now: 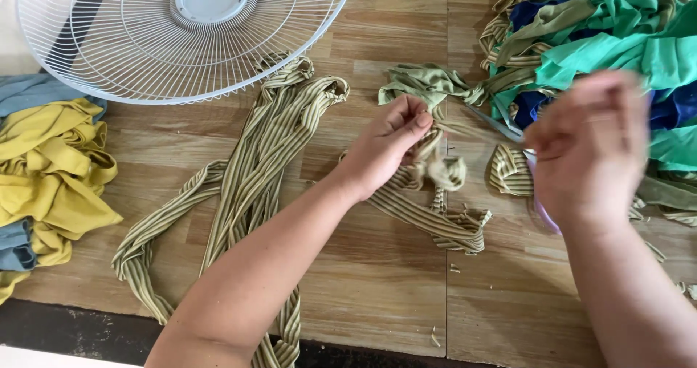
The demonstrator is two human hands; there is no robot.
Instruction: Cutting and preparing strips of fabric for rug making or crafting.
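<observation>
Striped olive-and-cream fabric strip (428, 166) is lying near the middle of the wooden table (377, 281), and its bunched end is being pinched up off the wood by the left hand (388, 146), whose fingers are closing tightly around the cloth while the rest of the strip is trailing down toward the table's near edge. Just to the right, the right hand (588, 146) is blurring with motion and gripping a pair of scissors (501, 127); the slim blades are pointing left toward the held cloth, and a bit of pale purple handle is showing beneath the palm. Judging from this, the cutting step is under way: the strip is being held taut for a snip, and the next move is calling for the blades to meet the fabric right beside the pinching fingers without nicking them. Small striped offcuts (510, 170) are lying between the two hands. Further left, long striped bands (254, 164) are sprawling across the table, with a white wire fan guard (145, 41) above them and yellow cloth (51, 164) piling at the edge. Green and blue fabric (617, 34) is heaping at the upper right.
</observation>
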